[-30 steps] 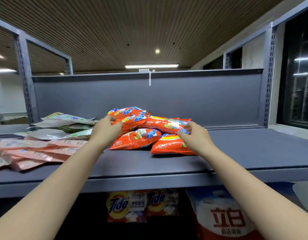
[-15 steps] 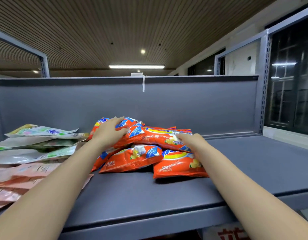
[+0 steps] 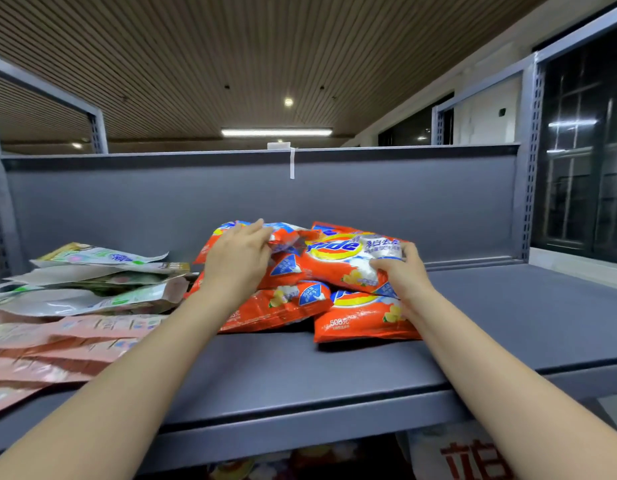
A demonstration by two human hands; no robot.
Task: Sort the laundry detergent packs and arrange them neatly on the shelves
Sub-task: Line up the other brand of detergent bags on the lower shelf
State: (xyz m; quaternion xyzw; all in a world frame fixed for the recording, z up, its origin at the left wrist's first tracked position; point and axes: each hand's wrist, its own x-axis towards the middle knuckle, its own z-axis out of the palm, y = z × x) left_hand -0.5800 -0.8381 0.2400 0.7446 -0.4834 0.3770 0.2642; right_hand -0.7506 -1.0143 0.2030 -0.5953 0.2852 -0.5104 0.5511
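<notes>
A heap of orange Tide detergent packs (image 3: 289, 306) lies in the middle of the grey shelf (image 3: 300, 382). The top orange pack (image 3: 338, 261) is tilted up, its front label facing me. My right hand (image 3: 402, 275) grips its right lower edge, thumb on the front. My left hand (image 3: 237, 261) lies on the left side of the heap, fingers curled over the crumpled top of a pack there. Two more orange packs (image 3: 362, 320) lie flat underneath at the front.
Left of the heap sit stacked white-green pouches (image 3: 92, 282) and pink pouches (image 3: 57, 344). The shelf's grey back panel (image 3: 404, 202) rises behind. The right part of the shelf is bare grey. More packs show on the lower shelf (image 3: 466, 459).
My right hand has lifted the top orange pack so its label tilts up toward me. The camera has come closer; my left hand has shifted slightly on the heap.
</notes>
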